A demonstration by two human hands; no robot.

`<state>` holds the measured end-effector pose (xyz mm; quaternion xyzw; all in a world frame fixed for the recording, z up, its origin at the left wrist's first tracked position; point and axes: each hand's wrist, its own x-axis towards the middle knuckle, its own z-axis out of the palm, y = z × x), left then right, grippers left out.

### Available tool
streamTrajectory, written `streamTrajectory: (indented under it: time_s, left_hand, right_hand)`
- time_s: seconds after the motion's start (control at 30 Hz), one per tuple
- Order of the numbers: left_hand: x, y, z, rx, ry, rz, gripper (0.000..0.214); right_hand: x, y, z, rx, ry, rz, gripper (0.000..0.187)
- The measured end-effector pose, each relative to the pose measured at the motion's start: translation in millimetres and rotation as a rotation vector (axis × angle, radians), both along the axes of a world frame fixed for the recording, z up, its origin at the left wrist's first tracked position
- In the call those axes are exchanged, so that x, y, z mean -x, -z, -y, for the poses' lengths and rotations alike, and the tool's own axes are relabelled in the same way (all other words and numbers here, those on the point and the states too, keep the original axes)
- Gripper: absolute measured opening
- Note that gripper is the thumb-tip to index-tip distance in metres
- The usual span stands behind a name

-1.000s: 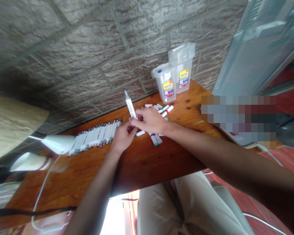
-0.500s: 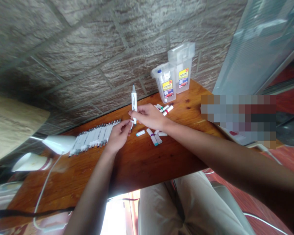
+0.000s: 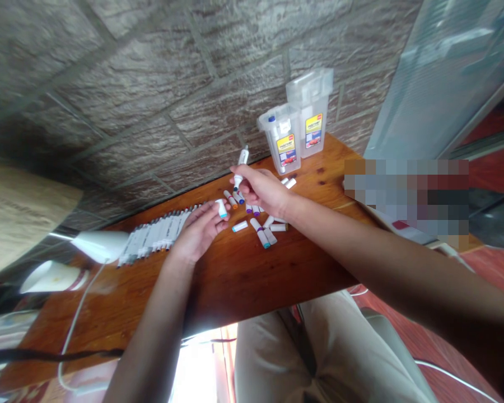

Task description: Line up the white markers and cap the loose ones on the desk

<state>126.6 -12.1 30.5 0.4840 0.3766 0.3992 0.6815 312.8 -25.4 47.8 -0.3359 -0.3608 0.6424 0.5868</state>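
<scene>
Behind the tabletop stands a grey-brown block wall. At left there are a white cup and a white cord; at right, the reddish floor is visible.

Tilted, uncapped white marker; cap apart.

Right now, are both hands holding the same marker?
No, the right hand holds a marker while the left hand holds a separate white cap.

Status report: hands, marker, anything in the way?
Left hand holding a white cap with a light-blue end. Right hand gripping a white marker. Other caps scattered on the wooden table; nothing visibly blocking either hand.
</scene>
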Motion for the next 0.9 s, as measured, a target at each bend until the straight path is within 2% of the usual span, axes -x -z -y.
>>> streamTrajectory:
  time_s: [0.27,0.43,0.63,0.9]
  left_hand:
    - [1.9,-3.0,-3.0,-0.027,-0.108,0.144,0.024]
    - [5.2,-4.1,-4.8,-0.041,-0.161,0.176,0.028]
    - [5.6,-4.3,-5.6,-0.051,-0.150,0.180,0.030]
    - [3.8,-1.8,-6.1,-0.063,-0.153,0.149,0.037]
  right_hand:
    - [1.0,1.7,-0.9,-0.005,-0.060,-0.022,0.028]
    - [2.9,3.6,-0.2,-0.022,-0.059,-0.007,0.019]
    - [4.1,7.3,-2.2,-0.091,-0.009,0.056,0.016]
    - [4.3,9.1,-3.6,-0.111,0.012,0.081,0.017]
